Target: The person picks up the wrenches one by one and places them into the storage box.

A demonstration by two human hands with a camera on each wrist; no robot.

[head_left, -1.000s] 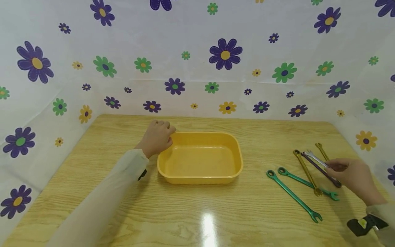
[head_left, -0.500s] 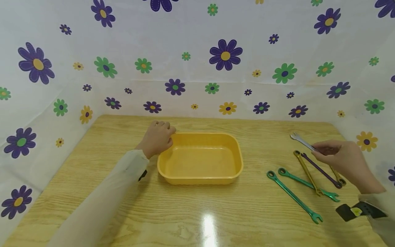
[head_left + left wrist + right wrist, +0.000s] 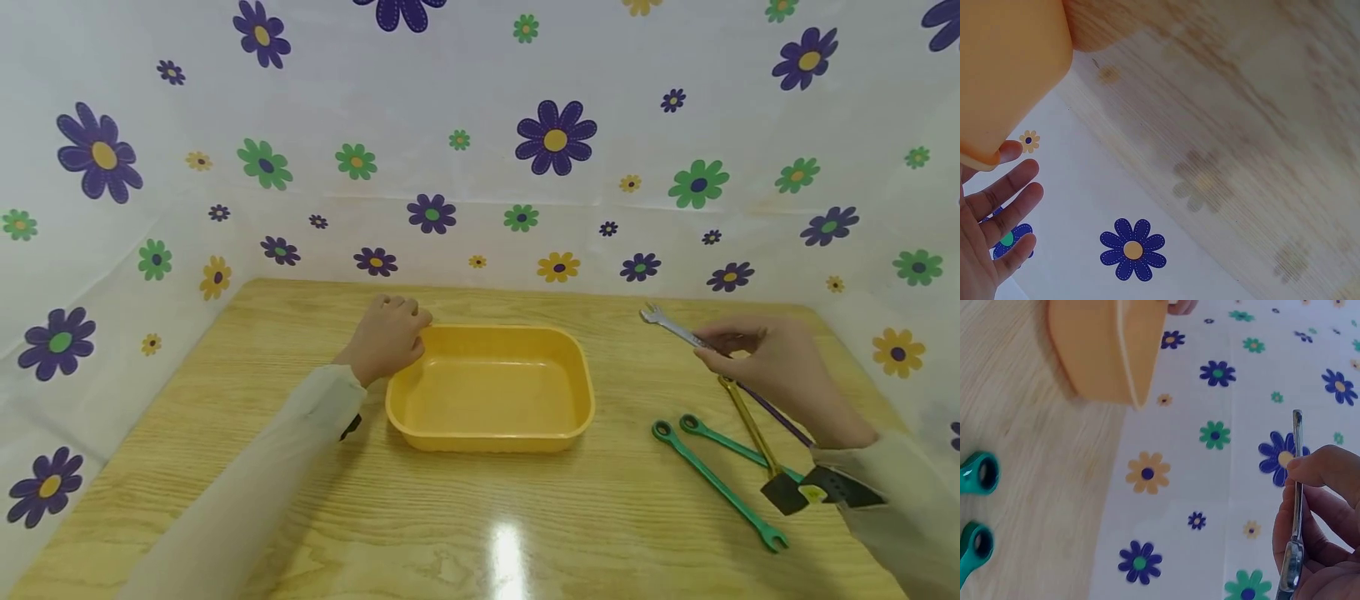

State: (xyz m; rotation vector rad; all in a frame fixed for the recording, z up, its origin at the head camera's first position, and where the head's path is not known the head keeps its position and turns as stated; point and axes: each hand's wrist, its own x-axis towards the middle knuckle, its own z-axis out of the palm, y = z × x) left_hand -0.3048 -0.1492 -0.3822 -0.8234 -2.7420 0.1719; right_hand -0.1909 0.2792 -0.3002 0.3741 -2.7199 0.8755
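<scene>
Flowered sheeting behind the table (image 3: 525, 517): silver wrench (image 3: 670, 326) lifted.
Right hand (image 3: 780, 375) fingers (image 3: 1319, 469) pinch only its shaft; that thin grip could slip. Left hand (image 3: 384, 337) fingers (image 3: 1013, 194), loosely spread, steady the yellow tray (image 3: 585, 392).

A: Sleeves, both arms?
B: Yes. Long, pale cream, thin and faintly see-through fabric, ending at the wrists. Left sleeve (image 3: 247, 487), right sleeve (image 3: 903, 508).
A: Anything strapped on?
B: Black device at the right wrist (image 3: 806, 490), small yellow mark on it. Dark strap edge at the left cuff (image 3: 348, 426).
A: Hands?
B: Bare. No gloves or rings visible.
</scene>
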